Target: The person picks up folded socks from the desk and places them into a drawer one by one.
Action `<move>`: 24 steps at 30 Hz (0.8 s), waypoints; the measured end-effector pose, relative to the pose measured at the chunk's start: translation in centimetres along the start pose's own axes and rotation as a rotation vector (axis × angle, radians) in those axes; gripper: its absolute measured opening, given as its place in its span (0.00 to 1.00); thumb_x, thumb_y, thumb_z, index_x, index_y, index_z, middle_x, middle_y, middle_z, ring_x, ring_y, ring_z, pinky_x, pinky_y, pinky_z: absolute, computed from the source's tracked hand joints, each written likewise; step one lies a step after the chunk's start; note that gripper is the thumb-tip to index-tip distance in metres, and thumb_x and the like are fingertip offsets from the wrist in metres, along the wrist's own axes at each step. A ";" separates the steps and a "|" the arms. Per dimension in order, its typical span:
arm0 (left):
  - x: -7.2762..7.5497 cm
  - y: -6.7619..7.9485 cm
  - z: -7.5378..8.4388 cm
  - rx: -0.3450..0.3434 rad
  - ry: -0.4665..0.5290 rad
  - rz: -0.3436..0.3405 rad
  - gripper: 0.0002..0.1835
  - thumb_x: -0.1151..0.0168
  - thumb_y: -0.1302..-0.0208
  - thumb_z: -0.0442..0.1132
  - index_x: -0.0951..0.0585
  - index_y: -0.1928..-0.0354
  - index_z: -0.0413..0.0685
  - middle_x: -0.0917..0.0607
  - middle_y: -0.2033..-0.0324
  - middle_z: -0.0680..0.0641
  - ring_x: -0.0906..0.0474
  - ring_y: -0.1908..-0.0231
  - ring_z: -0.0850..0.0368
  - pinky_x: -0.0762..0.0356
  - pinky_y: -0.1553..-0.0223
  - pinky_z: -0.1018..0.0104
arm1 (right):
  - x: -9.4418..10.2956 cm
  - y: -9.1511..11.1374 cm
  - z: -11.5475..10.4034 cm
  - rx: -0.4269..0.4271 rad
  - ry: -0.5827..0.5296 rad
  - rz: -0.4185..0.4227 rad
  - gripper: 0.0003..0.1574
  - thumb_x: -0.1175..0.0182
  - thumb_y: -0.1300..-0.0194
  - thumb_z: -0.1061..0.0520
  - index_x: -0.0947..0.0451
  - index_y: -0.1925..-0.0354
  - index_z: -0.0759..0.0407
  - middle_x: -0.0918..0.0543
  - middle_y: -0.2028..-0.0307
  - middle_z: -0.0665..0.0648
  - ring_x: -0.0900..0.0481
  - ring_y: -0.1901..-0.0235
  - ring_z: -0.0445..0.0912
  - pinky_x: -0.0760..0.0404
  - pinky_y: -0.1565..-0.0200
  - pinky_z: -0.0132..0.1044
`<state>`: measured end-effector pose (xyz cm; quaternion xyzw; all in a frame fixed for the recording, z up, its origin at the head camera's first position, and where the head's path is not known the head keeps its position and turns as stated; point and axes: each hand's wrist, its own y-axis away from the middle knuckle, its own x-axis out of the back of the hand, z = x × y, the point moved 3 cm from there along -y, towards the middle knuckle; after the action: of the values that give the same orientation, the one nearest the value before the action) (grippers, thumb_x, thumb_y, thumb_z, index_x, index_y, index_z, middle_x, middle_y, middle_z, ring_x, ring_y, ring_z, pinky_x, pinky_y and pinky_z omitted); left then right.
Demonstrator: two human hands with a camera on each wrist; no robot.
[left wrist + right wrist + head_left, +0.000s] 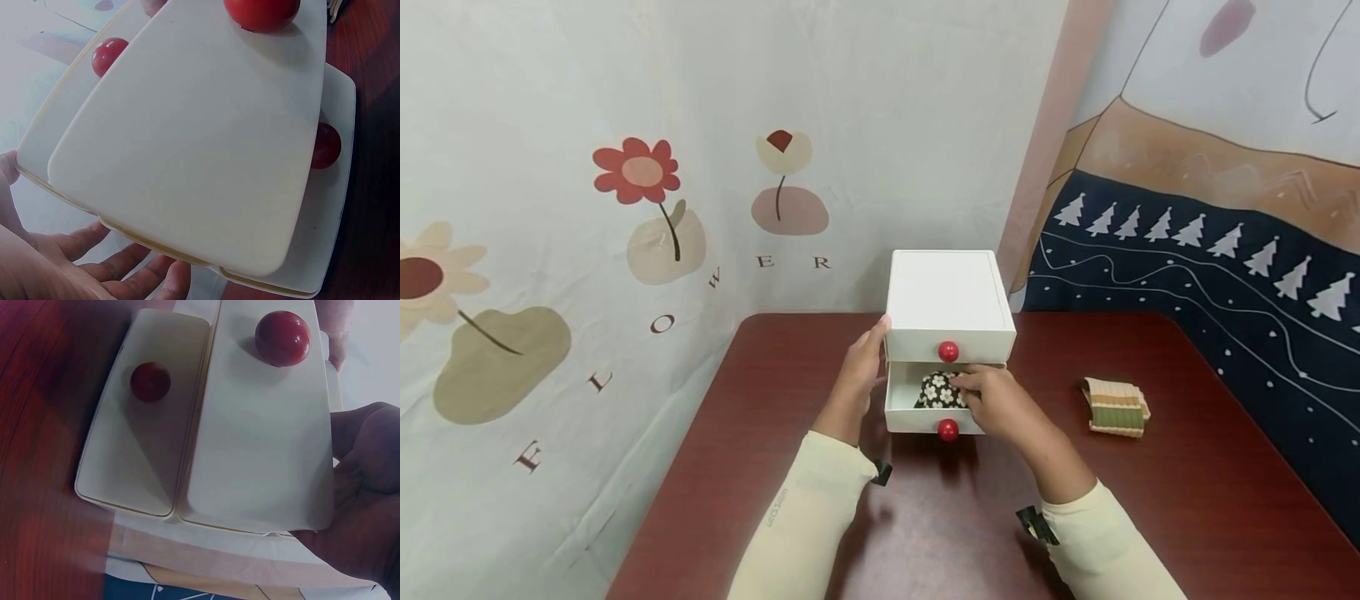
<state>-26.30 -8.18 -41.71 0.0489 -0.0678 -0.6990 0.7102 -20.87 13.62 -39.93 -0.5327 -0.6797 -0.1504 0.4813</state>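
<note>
One flowered cloth (pixel 938 391) lies in the white cabinet's (pixel 951 292) pulled-out middle drawer (pixel 917 421); judged light, limp, best pinched at its upper edge; right hand (pixel 998 402) touches it, grip cannot be told; left hand (pixel 859 368), fingers spread, steadies the cabinet's side, grasping nothing; counted: three drawers, three red knobs (pixel 262 12), apparently one striped cloth (pixel 1116 408) on the bench (pixel 797 367).
</note>
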 end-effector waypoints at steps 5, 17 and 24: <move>0.0 0.0 -0.1 0.008 0.006 0.000 0.43 0.50 0.23 0.74 0.27 0.21 0.53 0.19 0.28 0.40 0.26 0.25 0.41 0.32 0.26 0.29 | -0.1 0.0 0.1 -0.007 0.032 -0.038 0.23 0.43 0.31 0.75 0.10 0.44 0.67 0.09 0.46 0.66 0.12 0.48 0.58 0.13 0.43 0.57; -0.1 -0.1 0.0 0.001 0.011 -0.006 0.42 0.49 0.24 0.74 0.26 0.21 0.53 0.19 0.27 0.40 0.25 0.25 0.41 0.30 0.27 0.30 | 0.5 0.7 0.3 0.014 0.058 0.029 0.21 0.43 0.30 0.74 0.10 0.46 0.66 0.10 0.44 0.67 0.11 0.45 0.61 0.12 0.41 0.58; 0.0 -0.1 0.0 0.005 0.011 -0.005 0.42 0.49 0.24 0.74 0.26 0.22 0.54 0.18 0.28 0.41 0.24 0.26 0.42 0.30 0.26 0.30 | 2.0 2.1 -0.4 -0.039 0.062 0.161 0.14 0.36 0.28 0.69 0.10 0.47 0.68 0.09 0.47 0.66 0.10 0.46 0.61 0.11 0.42 0.59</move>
<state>-26.42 -8.14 -41.75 0.0546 -0.0656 -0.7003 0.7087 -18.75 15.34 -38.77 -0.5901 -0.6162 -0.1410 0.5023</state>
